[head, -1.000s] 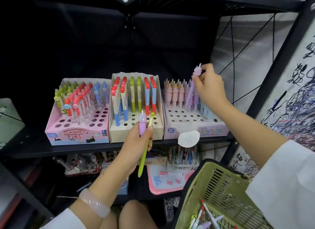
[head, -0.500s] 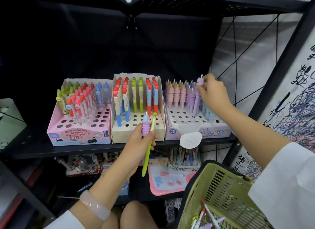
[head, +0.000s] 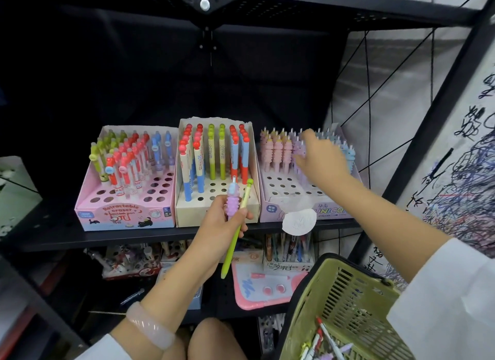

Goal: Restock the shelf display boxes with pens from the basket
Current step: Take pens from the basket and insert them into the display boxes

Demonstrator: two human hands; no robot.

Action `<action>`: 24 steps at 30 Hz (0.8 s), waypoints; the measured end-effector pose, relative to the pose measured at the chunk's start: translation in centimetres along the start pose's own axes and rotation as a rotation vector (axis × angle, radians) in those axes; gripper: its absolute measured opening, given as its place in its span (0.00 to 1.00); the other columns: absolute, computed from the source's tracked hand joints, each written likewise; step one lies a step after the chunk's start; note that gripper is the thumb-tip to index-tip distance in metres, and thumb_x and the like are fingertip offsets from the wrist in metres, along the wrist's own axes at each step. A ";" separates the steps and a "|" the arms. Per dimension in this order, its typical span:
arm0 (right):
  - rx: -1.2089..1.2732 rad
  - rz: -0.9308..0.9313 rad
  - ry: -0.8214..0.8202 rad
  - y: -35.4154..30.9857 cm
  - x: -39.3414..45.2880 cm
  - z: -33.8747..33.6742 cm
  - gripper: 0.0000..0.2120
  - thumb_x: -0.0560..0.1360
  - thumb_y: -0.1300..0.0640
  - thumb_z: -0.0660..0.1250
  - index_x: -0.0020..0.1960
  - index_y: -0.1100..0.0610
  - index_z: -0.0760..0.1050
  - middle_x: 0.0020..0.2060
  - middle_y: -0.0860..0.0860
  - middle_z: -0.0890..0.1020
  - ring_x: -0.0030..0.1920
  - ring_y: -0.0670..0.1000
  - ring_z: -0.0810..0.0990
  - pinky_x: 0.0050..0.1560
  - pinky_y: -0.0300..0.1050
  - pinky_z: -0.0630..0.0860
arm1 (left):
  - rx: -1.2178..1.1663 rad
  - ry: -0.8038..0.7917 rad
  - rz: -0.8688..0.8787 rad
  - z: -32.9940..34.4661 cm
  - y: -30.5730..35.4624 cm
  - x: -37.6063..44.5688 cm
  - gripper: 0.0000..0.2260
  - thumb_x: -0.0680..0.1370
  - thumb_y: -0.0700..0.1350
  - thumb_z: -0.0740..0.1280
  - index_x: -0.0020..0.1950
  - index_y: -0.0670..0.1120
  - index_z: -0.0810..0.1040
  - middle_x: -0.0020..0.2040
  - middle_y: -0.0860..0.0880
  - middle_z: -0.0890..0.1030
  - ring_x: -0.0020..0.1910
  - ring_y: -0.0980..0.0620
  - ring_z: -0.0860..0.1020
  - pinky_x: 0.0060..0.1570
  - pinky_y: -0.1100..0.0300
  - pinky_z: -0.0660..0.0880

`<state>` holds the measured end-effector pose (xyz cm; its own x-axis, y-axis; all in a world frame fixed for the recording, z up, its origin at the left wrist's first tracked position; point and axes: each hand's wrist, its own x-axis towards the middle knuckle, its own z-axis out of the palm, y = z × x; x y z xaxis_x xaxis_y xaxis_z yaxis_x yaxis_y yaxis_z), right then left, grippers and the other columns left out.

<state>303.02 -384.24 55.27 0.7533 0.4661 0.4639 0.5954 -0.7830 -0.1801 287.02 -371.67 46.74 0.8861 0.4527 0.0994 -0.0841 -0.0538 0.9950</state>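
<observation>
Two ribbed and slim plastic pens (head: 235, 215) in left hand (head: 222, 225), perforated cardboard boxes (head: 217, 177) behind.

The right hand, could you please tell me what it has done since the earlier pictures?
The right hand lowered the purple unicorn pen into the unicorn box and let it go; its grip is now open, fingers spread over the purple row. The left hand stayed put, holding a purple pen and a green pen. The basket is unmoved.
</observation>
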 end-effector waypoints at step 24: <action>0.150 0.088 0.272 4.4 2.1 -1.0 0.15 0.77 0.50 0.63 0.56 0.59 0.66 0.41 0.58 0.81 0.44 0.62 0.79 0.42 0.51 0.72 | -0.046 -0.033 -0.027 1.0 0.1 -0.4 0.04 0.79 0.37 0.61 0.52 0.43 0.73 0.40 0.50 0.82 0.31 0.55 0.76 0.31 0.64 0.76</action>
<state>306.91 -387.10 56.37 0.7133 0.2566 0.6522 0.5813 -0.7365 -0.3459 287.13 -372.72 46.81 0.9028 0.4238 0.0728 -0.0800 -0.0010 0.9968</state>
